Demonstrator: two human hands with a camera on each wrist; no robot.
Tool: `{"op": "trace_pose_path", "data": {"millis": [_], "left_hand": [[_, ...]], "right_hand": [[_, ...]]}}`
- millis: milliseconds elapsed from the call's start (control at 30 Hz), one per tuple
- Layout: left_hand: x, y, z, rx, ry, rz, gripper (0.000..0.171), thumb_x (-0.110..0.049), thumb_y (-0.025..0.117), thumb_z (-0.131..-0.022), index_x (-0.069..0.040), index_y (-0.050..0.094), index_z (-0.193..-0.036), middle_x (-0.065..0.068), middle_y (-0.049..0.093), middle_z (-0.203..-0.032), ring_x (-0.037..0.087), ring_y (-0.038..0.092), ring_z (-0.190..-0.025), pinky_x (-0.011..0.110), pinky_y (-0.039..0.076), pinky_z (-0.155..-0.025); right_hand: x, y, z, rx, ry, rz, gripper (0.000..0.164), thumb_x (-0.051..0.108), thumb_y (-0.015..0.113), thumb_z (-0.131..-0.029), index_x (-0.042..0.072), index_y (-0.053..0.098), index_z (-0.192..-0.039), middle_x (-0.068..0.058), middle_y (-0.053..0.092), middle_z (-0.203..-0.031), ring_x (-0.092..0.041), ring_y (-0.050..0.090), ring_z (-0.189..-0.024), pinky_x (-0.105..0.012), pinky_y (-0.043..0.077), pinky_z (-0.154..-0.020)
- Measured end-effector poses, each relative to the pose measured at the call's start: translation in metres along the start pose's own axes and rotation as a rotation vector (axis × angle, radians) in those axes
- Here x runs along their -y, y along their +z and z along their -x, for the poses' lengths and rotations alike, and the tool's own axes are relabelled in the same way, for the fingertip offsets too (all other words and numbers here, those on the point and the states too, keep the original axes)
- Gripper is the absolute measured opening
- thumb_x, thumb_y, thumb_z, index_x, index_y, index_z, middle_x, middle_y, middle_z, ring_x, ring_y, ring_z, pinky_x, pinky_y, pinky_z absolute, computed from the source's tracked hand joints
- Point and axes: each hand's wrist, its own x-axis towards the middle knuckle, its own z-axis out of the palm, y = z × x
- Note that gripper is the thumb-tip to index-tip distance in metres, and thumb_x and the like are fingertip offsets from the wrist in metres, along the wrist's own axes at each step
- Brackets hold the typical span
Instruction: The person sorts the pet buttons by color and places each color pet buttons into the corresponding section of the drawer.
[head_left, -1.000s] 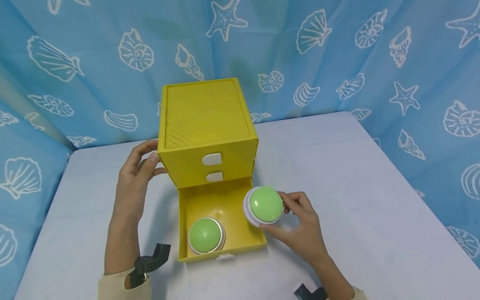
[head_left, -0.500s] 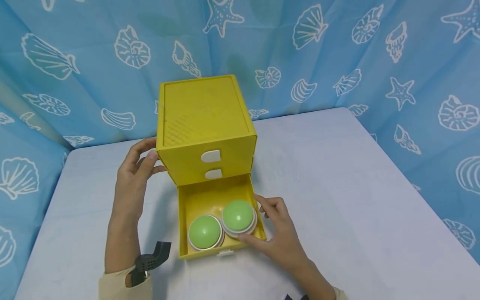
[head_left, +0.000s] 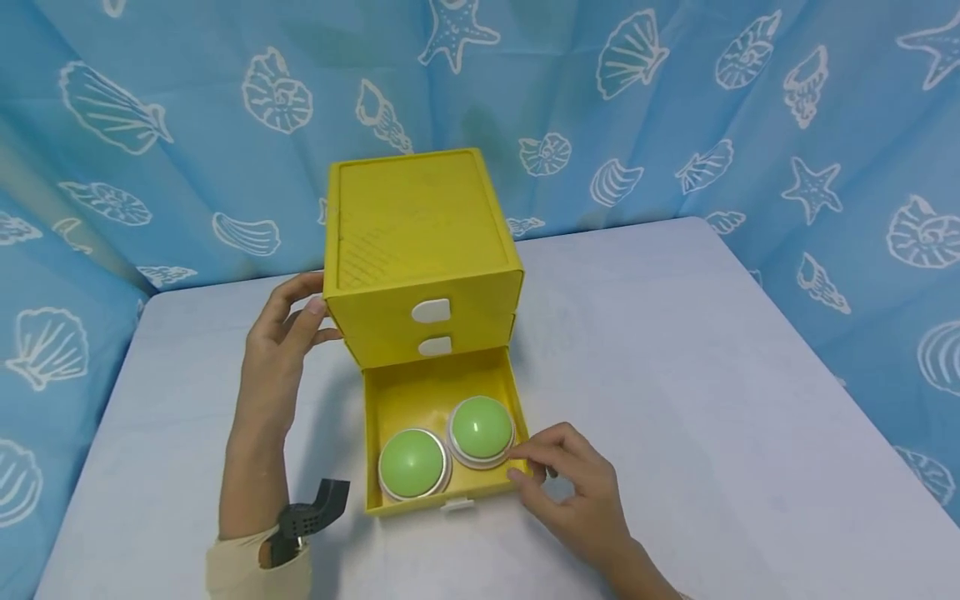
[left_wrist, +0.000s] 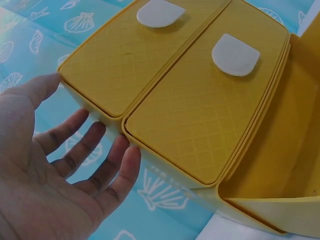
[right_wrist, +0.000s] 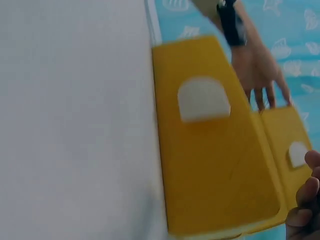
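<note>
A yellow drawer box (head_left: 420,225) stands on the table, its bottom drawer (head_left: 405,396) pulled out. Two green domes with white rims lie inside: the left dome (head_left: 411,463) near the front wall, the right dome (head_left: 482,427) close to the right wall. My left hand (head_left: 277,354) rests its fingertips on the box's left side; the left wrist view shows those fingers (left_wrist: 112,170) spread and relaxed. My right hand (head_left: 581,496) hovers by the drawer's right front corner, fingers bent, thumb apart from the index finger, with nothing visible between them. In the right wrist view only its fingertips show.
A white cloth (head_left: 675,358) covers the table. Behind it and along the sides hangs a blue curtain (head_left: 562,100) with white shells and starfish. The two upper drawers are closed, with white handles (head_left: 431,311).
The right hand has set the second green dome into the drawer beside the first and let it go, then drawn back to the right. The left hand has stayed on the box.
</note>
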Motion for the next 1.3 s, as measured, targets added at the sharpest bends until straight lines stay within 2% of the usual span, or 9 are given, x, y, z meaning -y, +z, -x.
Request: {"op": "trace_pose_path", "data": {"millis": [67,167,300,400,533,733,867,1067,1300], "left_hand": [[0.0,0.002,-0.001,0.01,0.001,0.001,0.04,-0.037,0.054,-0.091,-0.023,0.05,-0.128,-0.002,0.047,-0.126,0.019,0.052,-0.108,0.03,0.05,-0.084],[0.0,0.005,-0.003,0.021,0.009,-0.001,0.04,-0.038,0.054,-0.091,-0.024,0.05,-0.129,-0.002,0.047,-0.126,0.019,0.052,-0.107,0.031,0.05,-0.085],[0.002,0.005,-0.003,0.022,0.017,0.0,0.04,-0.038,0.053,-0.092,-0.024,0.05,-0.129,-0.002,0.047,-0.126,0.02,0.052,-0.107,0.03,0.05,-0.084],[0.003,0.004,-0.002,0.011,0.012,-0.007,0.04,-0.038,0.053,-0.092,-0.025,0.05,-0.129,-0.003,0.047,-0.126,0.019,0.053,-0.106,0.03,0.05,-0.085],[0.005,0.002,0.0,-0.003,0.006,-0.022,0.04,-0.039,0.053,-0.092,-0.025,0.05,-0.129,-0.003,0.046,-0.127,0.018,0.053,-0.106,0.029,0.05,-0.085],[0.006,0.0,0.0,-0.002,0.006,-0.012,0.04,-0.038,0.054,-0.092,-0.024,0.05,-0.129,-0.002,0.046,-0.127,0.02,0.052,-0.106,0.03,0.05,-0.084],[0.006,-0.002,0.0,-0.002,0.004,-0.014,0.04,-0.038,0.054,-0.092,-0.023,0.05,-0.129,-0.001,0.046,-0.127,0.021,0.053,-0.105,0.029,0.05,-0.084],[0.005,-0.002,-0.002,-0.001,-0.005,0.005,0.041,-0.038,0.055,-0.091,-0.022,0.051,-0.128,0.0,0.046,-0.127,0.021,0.051,-0.108,0.03,0.05,-0.084],[0.006,-0.001,-0.004,-0.005,0.005,0.015,0.04,-0.037,0.055,-0.091,-0.022,0.051,-0.128,0.001,0.045,-0.126,0.022,0.052,-0.107,0.03,0.05,-0.084]], "right_hand": [[0.002,0.001,0.01,0.038,-0.006,-0.031,0.028,-0.007,0.07,-0.072,0.008,0.068,-0.096,0.0,0.053,-0.078,-0.008,0.046,-0.062,-0.014,0.04,-0.053],[-0.002,0.006,0.031,0.154,0.031,-0.02,0.026,-0.002,0.071,-0.075,0.01,0.068,-0.098,0.005,0.055,-0.077,-0.004,0.046,-0.06,-0.009,0.039,-0.049],[-0.014,0.015,0.052,0.346,0.174,0.077,0.021,0.014,0.07,-0.081,0.013,0.067,-0.101,0.013,0.056,-0.079,0.001,0.049,-0.062,-0.006,0.041,-0.052],[-0.019,0.02,0.056,0.404,0.318,0.133,0.02,0.024,0.067,-0.084,0.013,0.068,-0.101,0.017,0.057,-0.077,0.005,0.051,-0.063,-0.009,0.044,-0.055],[-0.023,0.026,0.056,0.352,0.388,0.098,0.015,0.022,0.066,-0.085,0.012,0.071,-0.095,0.014,0.06,-0.068,0.006,0.051,-0.058,-0.011,0.046,-0.052],[-0.03,0.035,0.057,0.238,0.232,0.143,0.014,0.01,0.069,-0.082,0.01,0.072,-0.095,0.006,0.069,-0.083,0.002,0.062,-0.071,-0.009,0.048,-0.062],[-0.034,0.04,0.057,0.197,0.183,0.154,0.016,0.006,0.072,-0.078,0.009,0.072,-0.093,0.003,0.07,-0.086,-0.001,0.063,-0.074,-0.01,0.049,-0.064],[-0.039,0.042,0.056,0.187,0.224,0.135,0.01,0.011,0.071,-0.08,0.012,0.073,-0.09,0.007,0.069,-0.077,0.005,0.057,-0.063,-0.008,0.046,-0.055],[-0.043,0.044,0.051,0.188,0.271,0.118,0.007,0.013,0.07,-0.081,0.013,0.073,-0.088,0.009,0.068,-0.074,0.006,0.056,-0.06,-0.009,0.047,-0.052]]}}
